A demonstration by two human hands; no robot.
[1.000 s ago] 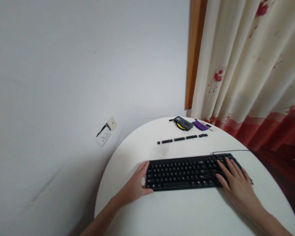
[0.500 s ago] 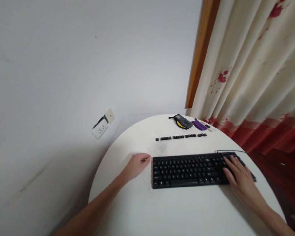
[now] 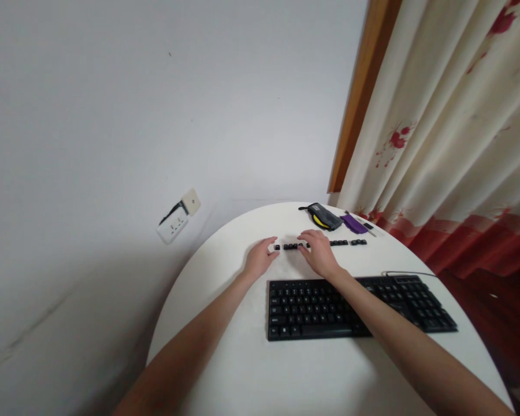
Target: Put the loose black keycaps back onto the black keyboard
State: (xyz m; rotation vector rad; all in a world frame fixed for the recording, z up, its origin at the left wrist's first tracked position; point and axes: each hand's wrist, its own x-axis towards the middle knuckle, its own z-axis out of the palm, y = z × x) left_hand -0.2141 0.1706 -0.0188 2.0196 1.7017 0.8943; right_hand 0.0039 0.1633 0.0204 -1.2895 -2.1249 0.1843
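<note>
A row of small black keycaps (image 3: 290, 247) lies across the white table, split into short groups. My left hand (image 3: 260, 257) is at the row's left end, thumb and forefinger apart on either side of a single keycap (image 3: 277, 247); whether they touch it I cannot tell. Over the row's middle is my right hand (image 3: 318, 252), its thumb and fingers parted around the end of the second group, hiding some keycaps. The black keyboard (image 3: 312, 312) lies in front of the row, partly covered by my right forearm.
Behind the row lie a dark pouch with a yellow part (image 3: 323, 216), a purple cloth-like item (image 3: 354, 224) and some thin tools (image 3: 372, 229). A cable (image 3: 409, 273) runs along the keyboard's back. Wall and curtain (image 3: 416, 115) border the round table (image 3: 225, 370).
My right hand has left the keyboard's right side and moved left and away to the keycap row. My left hand has moved forward from beside the keyboard, its fingers now parted.
</note>
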